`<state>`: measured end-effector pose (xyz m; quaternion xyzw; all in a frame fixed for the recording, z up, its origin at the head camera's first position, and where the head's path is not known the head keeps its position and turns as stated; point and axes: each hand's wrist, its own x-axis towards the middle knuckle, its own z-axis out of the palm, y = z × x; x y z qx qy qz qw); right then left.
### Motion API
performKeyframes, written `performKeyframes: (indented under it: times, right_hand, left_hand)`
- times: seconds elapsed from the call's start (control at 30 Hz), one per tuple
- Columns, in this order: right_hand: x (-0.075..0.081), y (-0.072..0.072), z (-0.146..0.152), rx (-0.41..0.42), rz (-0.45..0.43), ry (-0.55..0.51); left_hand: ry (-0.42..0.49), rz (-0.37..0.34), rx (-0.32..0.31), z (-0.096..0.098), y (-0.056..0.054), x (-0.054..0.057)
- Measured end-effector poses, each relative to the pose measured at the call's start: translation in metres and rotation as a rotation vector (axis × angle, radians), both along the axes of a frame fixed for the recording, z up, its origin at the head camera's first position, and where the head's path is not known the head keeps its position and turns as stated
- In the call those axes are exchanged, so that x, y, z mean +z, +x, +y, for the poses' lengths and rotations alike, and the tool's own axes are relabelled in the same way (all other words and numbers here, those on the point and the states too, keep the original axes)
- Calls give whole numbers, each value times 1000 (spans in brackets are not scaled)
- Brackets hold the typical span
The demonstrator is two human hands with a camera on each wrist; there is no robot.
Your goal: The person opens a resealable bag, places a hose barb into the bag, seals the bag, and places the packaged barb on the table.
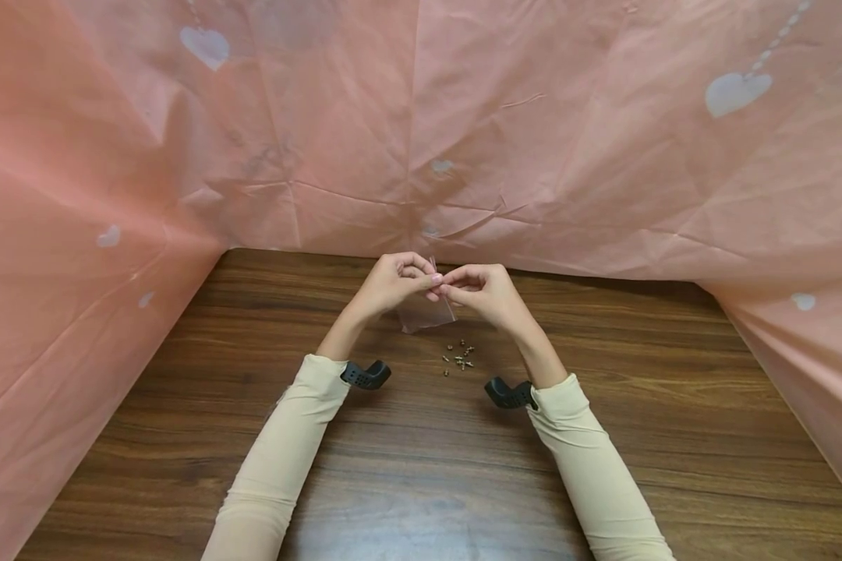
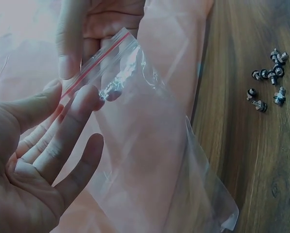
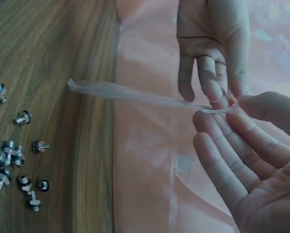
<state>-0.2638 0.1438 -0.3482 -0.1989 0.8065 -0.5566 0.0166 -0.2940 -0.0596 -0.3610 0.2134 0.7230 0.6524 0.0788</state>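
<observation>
L hand & R hand both pinch red-striped zip bag at zip edge, over table; loose screws lie nearby on table. Poss. risk: hard pull tears thin film; weak pinch drops bag; bag brushing screws scatters 'em.

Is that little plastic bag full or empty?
Empty: the bag looks flat and nothing shows inside its clear sides, while small metal parts lie outside it on the table.

Shows red-striped clear bag, silvery screws near it, brown-grained table beneath, pink cloth with white hearts behind.
</observation>
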Motion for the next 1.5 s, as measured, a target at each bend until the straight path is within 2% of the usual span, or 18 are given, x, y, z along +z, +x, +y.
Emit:
performKeyframes:
  times: [0.17, 0.47, 0.87, 1.1, 1.3, 1.5]
  right_hand:
    - [3, 2, 2, 8, 9, 51]
    - [-1, 3, 5, 12, -4, 39]
    - [-2, 2, 8, 4, 20, 24]
    - [-4, 2, 9, 19, 15, 3]
    - [-4, 2, 10, 1, -5, -2]
    - [-5, 3, 9, -4, -38, 8]
  left_hand:
    - [-11, 2, 14, 1, 1, -2]
    - [-13, 6, -3, 6, 2, -6]
    - [22, -10, -7, 7, 3, -2]
    - [-10, -13, 13, 8, 5, 0]
    - [-81, 27, 45, 7, 6, -1]
    - [-117, 24, 44, 6, 7, -2]
